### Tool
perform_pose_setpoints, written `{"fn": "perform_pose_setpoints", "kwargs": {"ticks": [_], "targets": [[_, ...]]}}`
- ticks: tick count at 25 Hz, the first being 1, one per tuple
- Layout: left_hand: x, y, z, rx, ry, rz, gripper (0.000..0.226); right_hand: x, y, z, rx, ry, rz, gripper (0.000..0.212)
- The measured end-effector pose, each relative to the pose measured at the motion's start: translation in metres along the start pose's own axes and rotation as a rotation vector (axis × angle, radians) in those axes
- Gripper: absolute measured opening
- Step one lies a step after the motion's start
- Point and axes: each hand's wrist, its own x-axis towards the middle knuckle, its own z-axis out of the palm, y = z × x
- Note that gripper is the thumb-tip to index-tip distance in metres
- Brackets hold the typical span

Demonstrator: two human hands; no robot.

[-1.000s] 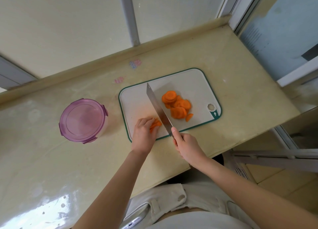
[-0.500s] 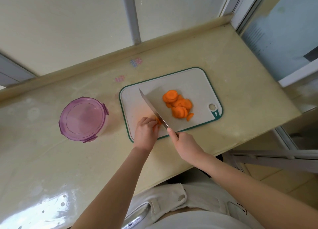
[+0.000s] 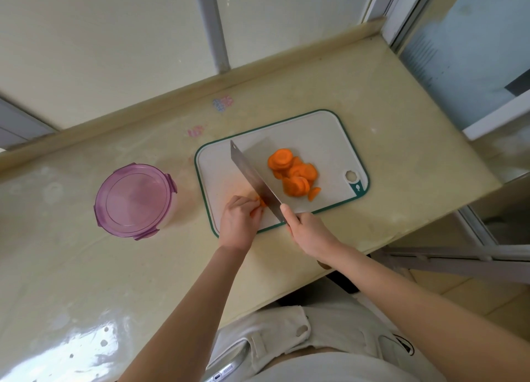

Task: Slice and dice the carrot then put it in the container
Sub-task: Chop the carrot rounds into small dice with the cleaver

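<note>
The left hand (image 3: 239,223) pinched the carrot stub (image 3: 261,202), fingers curled; the right hand (image 3: 308,232) gripped the knife (image 3: 252,178). The short stub called for fingertips tucked behind the blade.

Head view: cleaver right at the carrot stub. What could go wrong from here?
1. The left hand pinches a small orange carrot stub right against the blade of the steel cleaver held by the right hand; fingertips could get nicked.
2. The round container with the purple lid is closed, so the pile of orange carrot slices cannot go in until it is opened.
</note>
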Motion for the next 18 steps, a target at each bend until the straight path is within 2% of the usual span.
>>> {"fn": "perform_pose_setpoints", "kwargs": {"ticks": [5,9,13,18], "targets": [[0.000,0.004,-0.002,-0.037,-0.018,-0.046,0.013,-0.004,-0.003,0.003,0.048,0.039,-0.042,0.061],[-0.002,0.011,-0.004,-0.078,-0.071,-0.183,0.025,-0.009,-0.003,-0.003,0.062,0.028,-0.043,0.061],[-0.001,0.011,-0.004,-0.092,-0.095,-0.215,0.011,-0.017,0.004,-0.004,0.036,-0.012,-0.011,0.061],[0.000,0.011,-0.003,-0.065,-0.081,-0.241,0.006,-0.017,0.003,-0.001,0.028,-0.030,-0.001,0.061]]}}
